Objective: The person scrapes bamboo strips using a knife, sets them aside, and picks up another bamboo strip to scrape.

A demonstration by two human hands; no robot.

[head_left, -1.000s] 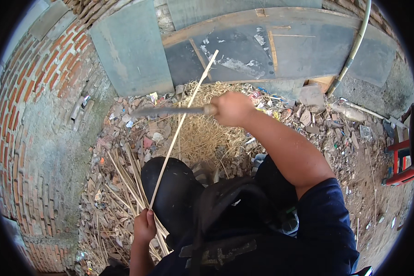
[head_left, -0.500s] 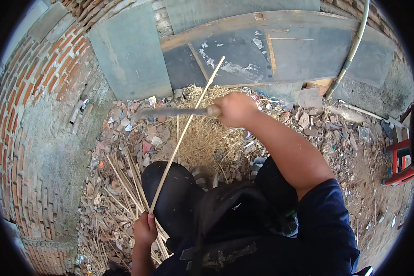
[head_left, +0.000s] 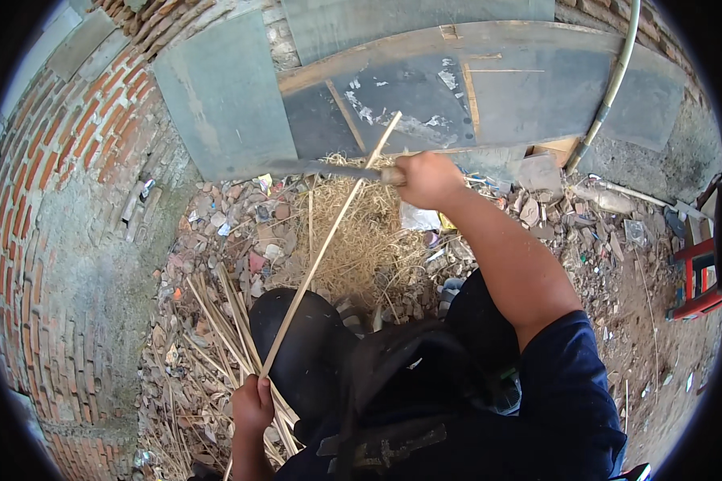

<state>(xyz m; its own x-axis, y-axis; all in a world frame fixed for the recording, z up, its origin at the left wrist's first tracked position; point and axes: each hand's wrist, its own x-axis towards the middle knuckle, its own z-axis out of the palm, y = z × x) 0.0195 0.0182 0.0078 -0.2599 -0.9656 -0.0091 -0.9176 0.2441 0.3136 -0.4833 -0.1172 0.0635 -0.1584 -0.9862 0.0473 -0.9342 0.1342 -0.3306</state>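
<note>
My left hand (head_left: pixel 253 405) is closed round the lower end of a long, pale bamboo strip (head_left: pixel 311 276), which slants up and away to the right past my left knee. Out in front, my right hand (head_left: pixel 427 179) grips the wooden handle of a long knife (head_left: pixel 337 170). Its blade points left and lies across the strip near the far end; motion blurs the blade's tip. Beneath the strip's far half spreads a heap of curly pale shavings (head_left: pixel 361 248). Beside my left leg lies a bundle of similar strips (head_left: pixel 237 321), partly behind the left hand.
Rubble and litter (head_left: pixel 529 212) cover the ground around me. A worn brick wall (head_left: pixel 64 256) rises at the left. Boards (head_left: pixel 537 100) lean along the far side, with a pole (head_left: pixel 614 88) against them. A red-framed object (head_left: pixel 694 280) stands at the right.
My right hand and the knife have moved farther away and slightly right, along the strip toward its far end. The strip's far end has shifted right and a little lower. My left hand has barely moved.
</note>
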